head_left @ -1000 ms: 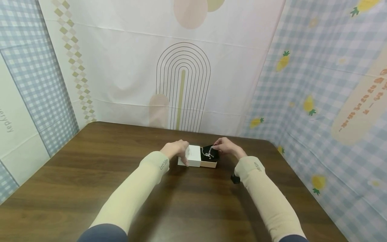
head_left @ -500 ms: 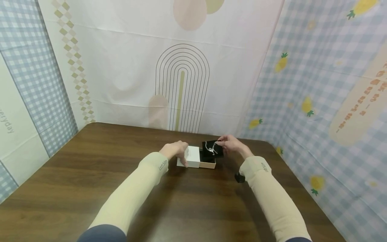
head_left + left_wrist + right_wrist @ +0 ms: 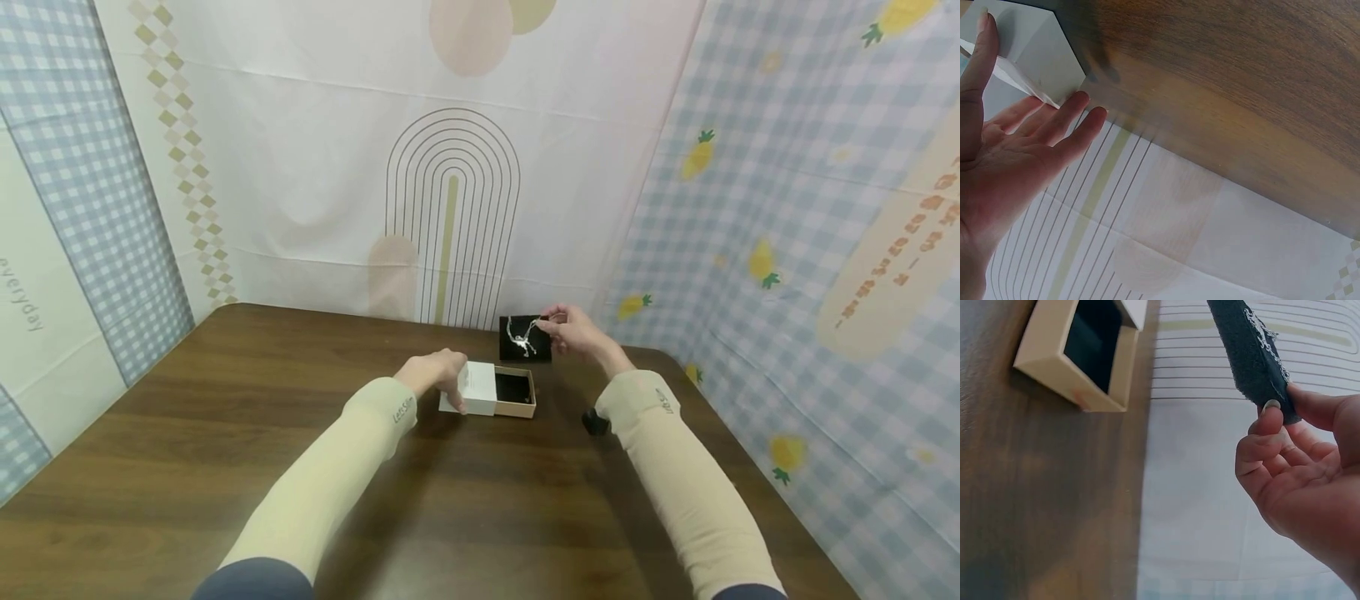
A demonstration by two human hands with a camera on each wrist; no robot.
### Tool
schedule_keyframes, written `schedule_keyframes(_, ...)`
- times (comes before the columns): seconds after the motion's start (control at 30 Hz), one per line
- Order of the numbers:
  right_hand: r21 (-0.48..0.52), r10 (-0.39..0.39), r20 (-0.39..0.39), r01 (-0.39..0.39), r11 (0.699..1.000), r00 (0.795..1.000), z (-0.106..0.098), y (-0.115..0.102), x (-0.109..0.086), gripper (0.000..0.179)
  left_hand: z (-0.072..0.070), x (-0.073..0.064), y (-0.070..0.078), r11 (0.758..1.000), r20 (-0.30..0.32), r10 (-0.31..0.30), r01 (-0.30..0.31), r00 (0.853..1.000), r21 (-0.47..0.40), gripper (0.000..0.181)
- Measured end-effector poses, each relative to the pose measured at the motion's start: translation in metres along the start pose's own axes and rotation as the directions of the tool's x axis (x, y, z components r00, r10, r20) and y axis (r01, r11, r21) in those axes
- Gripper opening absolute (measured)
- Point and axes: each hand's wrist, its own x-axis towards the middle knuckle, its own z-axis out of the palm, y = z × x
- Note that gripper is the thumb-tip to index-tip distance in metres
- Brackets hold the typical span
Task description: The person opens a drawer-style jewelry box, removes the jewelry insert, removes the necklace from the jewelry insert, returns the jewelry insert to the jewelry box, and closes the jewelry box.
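Observation:
In the head view my left hand holds the left end of a white box sleeve. The left wrist view shows the thumb on one face of the white box and fingers at the opposite side. A tan drawer sticks out of the sleeve to the right, dark inside. My right hand pinches the right edge of a black padded insert, raised behind the box. Draped on the insert is a silver chain with a small charm. In the right wrist view, thumb and index finger grip the fuzzy dark insert at its corner.
The box rests on a dark brown wooden table. A white printed cloth hangs along the far edge, and a blue checked cloth on the right. A small black object shows beneath the right sleeve cuff.
My right hand has lifted the insert with the chain out of the drawer and moved it up and away, baring the drawer's dark inside. The left hand stays on the box.

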Motion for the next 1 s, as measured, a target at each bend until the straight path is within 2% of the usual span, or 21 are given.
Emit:
schedule_keyframes(0.37, -0.013, -0.092, -0.072, 0.091, 0.996, 0.993, -0.004, -0.024, -0.006, 0.042, -0.001, -0.002, -0.002, 1.0, -0.001, 0.007, -0.007, 1.0, -0.008, 0.083)
schedule_keyframes(0.6, -0.041, -0.09, -0.063, 0.087, 0.995, 0.994, -0.003, -0.015, -0.007, 0.042, 0.002, -0.003, -0.005, 0.998, 0.018, 0.059, -0.059, 0.998, -0.007, 0.068)
schedule_keyframes(0.73, -0.043, -0.09, -0.065, 0.087, 0.995, 0.994, -0.003, -0.011, -0.008, 0.041, 0.002, -0.005, -0.006, 0.998, 0.018, 0.063, -0.063, 0.998, -0.004, 0.07)
schedule_keyframes(0.9, -0.042, -0.089, -0.07, 0.086, 0.995, 0.994, -0.004, -0.011, -0.008, 0.042, 0.0, -0.007, -0.009, 0.999, 0.036, 0.041, -0.041, 0.998, -0.009, 0.094)
schedule_keyframes(1.0, -0.04, -0.079, -0.071, 0.077, 0.996, 0.994, -0.004, -0.012, -0.007, 0.042, -0.004, -0.008, -0.013, 0.998, 0.056, 0.055, -0.055, 0.997, 0.001, 0.112)
